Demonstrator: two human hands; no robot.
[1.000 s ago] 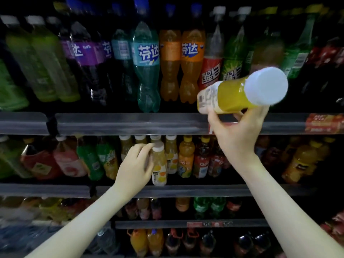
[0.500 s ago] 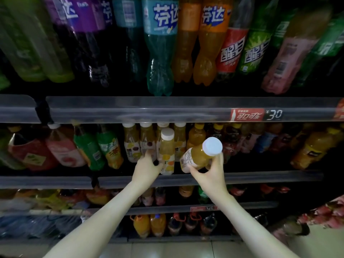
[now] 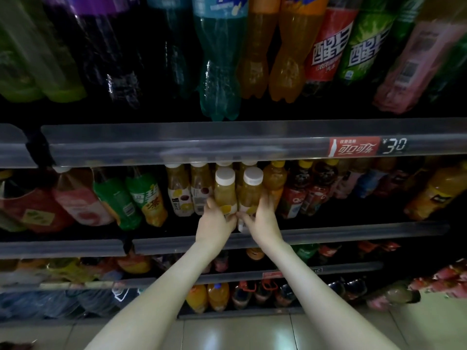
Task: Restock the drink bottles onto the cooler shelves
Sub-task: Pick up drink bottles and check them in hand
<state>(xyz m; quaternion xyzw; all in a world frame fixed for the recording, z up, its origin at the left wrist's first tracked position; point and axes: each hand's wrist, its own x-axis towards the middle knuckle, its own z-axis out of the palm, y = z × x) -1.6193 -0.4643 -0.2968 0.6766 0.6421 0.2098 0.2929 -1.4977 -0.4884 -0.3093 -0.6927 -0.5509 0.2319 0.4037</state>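
Head view: left bottle [image 3: 225, 192] and right bottle [image 3: 250, 194], white-capped juice, stand touching at the front of the middle shelf [image 3: 353, 234]. Left hand [image 3: 214, 224] fingers grasp the left bottle's lower body, and right hand [image 3: 264, 221] fingers grasp the right bottle's. Full, stiffish plastic, probably slick: hold the body, not the cap.

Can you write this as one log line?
left hand: grips left juice bottle | right hand: grips right juice bottle | bottles: upright, side by side
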